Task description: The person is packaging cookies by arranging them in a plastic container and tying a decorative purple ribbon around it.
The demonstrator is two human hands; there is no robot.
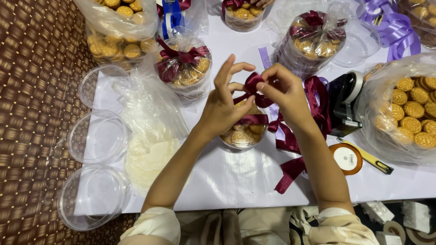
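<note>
While the dark red ribbon sits pinched over the clear tub of cookies at mid-bench, both hands grip its loops; even, level tension should keep the bow centred. Tied tubs stand behind, empty lids to the left.

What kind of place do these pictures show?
Probably a home packing spot on the floor: a white sheet on a brown woven mat, clear plastic bags of round golden cookies, and both hands tying a dark red ribbon on a filled tub.
</note>
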